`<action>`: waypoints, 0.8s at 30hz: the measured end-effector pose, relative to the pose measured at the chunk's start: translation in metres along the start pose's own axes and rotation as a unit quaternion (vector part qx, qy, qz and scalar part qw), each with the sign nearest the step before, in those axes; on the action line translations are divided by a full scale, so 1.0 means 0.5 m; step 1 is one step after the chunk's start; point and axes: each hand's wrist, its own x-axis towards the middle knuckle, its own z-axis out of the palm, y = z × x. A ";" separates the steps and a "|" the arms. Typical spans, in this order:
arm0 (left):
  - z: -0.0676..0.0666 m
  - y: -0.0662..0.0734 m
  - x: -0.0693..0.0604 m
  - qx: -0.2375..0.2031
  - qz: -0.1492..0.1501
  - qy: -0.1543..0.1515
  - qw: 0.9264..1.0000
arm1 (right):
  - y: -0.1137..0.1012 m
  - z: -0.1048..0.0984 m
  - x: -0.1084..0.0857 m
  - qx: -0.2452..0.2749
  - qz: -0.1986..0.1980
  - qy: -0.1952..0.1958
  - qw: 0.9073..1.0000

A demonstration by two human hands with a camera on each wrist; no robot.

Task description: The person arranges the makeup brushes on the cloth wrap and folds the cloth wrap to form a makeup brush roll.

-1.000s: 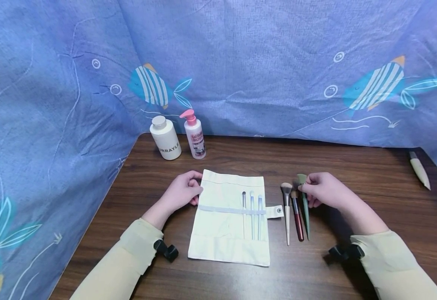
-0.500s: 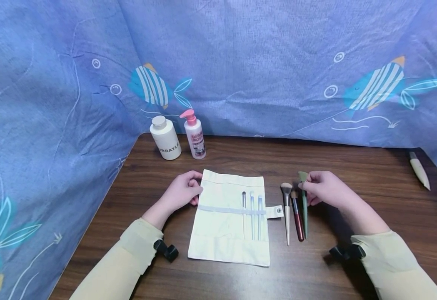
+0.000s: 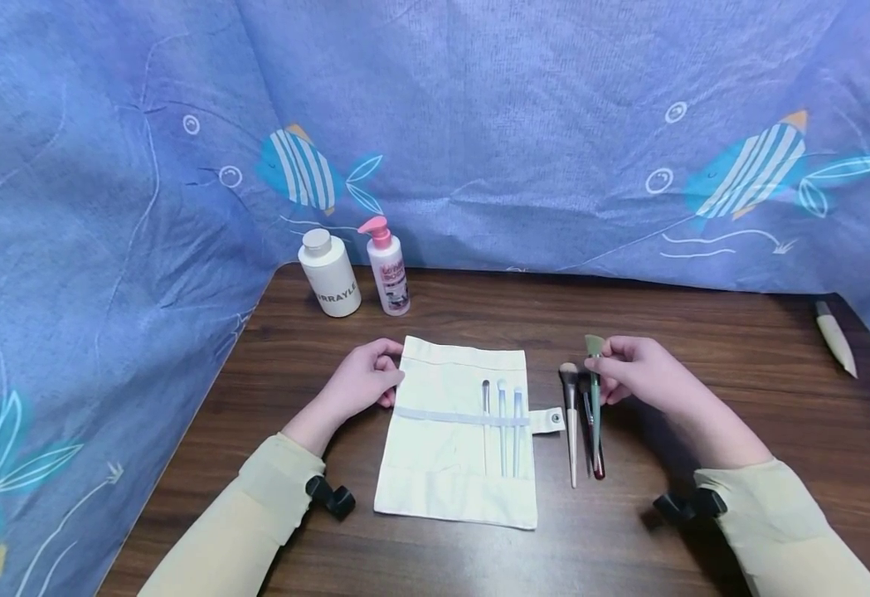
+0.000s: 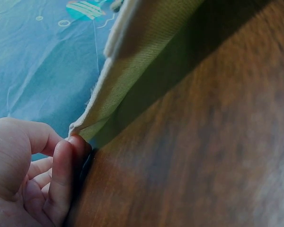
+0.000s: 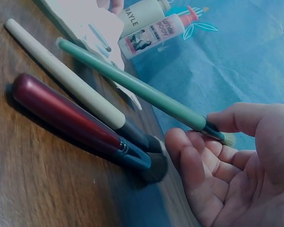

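Note:
A cream fabric brush roll (image 3: 435, 464) lies unfolded, with three slim makeup brushes (image 3: 502, 431) tucked under its elastic band. My left hand (image 3: 363, 377) pinches the roll's left edge between thumb and finger; the left wrist view shows that edge lifted off the table. In my right hand (image 3: 636, 369), thumb and fingers pinch a green makeup brush (image 5: 137, 92) near its bristles, its handle raised above the table. Below it lie a brush with a dark red handle (image 5: 66, 116) and a brush with a pale handle (image 5: 66, 75), side by side right of the roll's snap strap (image 3: 548, 421).
A white bottle (image 3: 330, 278) and a pink-topped pump bottle (image 3: 388, 278) stand at the back left. A pale pointed object (image 3: 836, 340) lies at the far right of the wooden table (image 3: 464, 564). A blue fish-patterned cloth (image 3: 494, 149) hangs behind and at the left.
My right hand has lifted the green brush and shifted it left, so that it now passes over the red-handled brush. The left hand has stayed at the roll's edge.

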 end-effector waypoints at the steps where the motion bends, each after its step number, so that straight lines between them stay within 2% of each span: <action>1: 0.000 0.001 0.000 0.000 -0.001 0.000 1.000 | 0.000 0.001 0.000 0.004 -0.001 0.000 1.000; 15: -0.001 -0.002 0.000 0.002 0.003 -0.002 1.000 | -0.003 0.007 -0.003 0.014 -0.008 -0.023 1.000; 24: 0.000 -0.006 0.001 0.001 0.002 0.000 1.000 | -0.004 0.011 -0.003 0.043 -0.013 -0.033 0.998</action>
